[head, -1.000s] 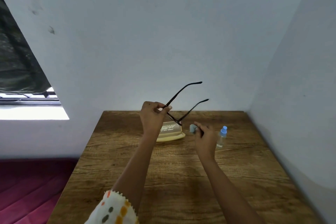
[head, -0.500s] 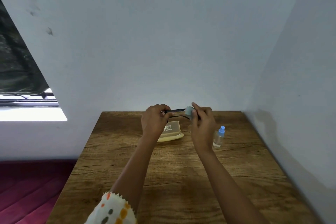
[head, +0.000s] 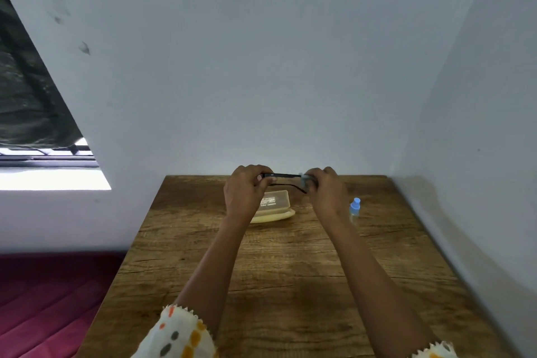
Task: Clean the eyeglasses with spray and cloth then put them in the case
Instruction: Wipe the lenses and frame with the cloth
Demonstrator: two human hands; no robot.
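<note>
The person holds the eyeglasses (head: 283, 175) up in the air between both hands, above the far part of the wooden surface (head: 290, 270) and close to the back wall. The dark frame runs level from one hand to the other. The left hand (head: 247, 192) grips the left end of the frame with its fingers curled round it. The right hand (head: 327, 192) pinches a small pale grey-blue cloth (head: 304, 181) against the right end of the frame, fingers curled over both. 1 thin dark arm of the eyeglasses shows just below the cloth.

Beneath the eyeglasses, an open cream-yellow case (head: 274, 201) lies on the surface, partly hidden by the left hand and wrist. A small spray bottle (head: 355, 208) with a blue cap stands upright just to the right of the right wrist, apart from the case. A white sleeve (head: 180, 334) with orange and grey dots covers the left upper arm.
</note>
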